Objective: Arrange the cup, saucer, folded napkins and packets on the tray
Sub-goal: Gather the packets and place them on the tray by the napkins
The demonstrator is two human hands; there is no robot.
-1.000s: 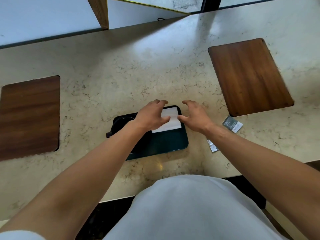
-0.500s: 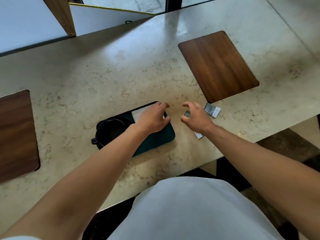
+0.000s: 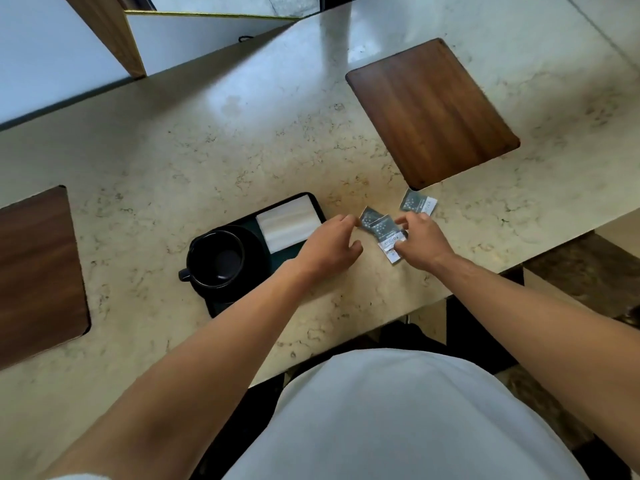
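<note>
1. A dark green tray [image 3: 313, 207] is seen on the marble counter [image 3: 207, 133], with its near end hidden under the left forearm.
2. A black cup [image 3: 216, 259] is seated on a black saucer [image 3: 254, 252] at the tray's left end, its handle turned to the left.
3. White folded napkins [image 3: 289, 223] are laid at the tray's far right corner, just beside the saucer.
4. Two overlapping grey packets [image 3: 379, 226] are found on the counter just right of the tray; a third packet [image 3: 418, 202] lies apart, near a wooden inlay [image 3: 433, 109].
5. The left hand [image 3: 329, 249] is held beside the overlapping packets, fingers loosely curled with the tips at the far packet's edge; whether it is pinched cannot be told.
6. The right hand [image 3: 420, 242] is placed on the packets' right side, fingers bent onto them; a firm grip cannot be told.
</note>
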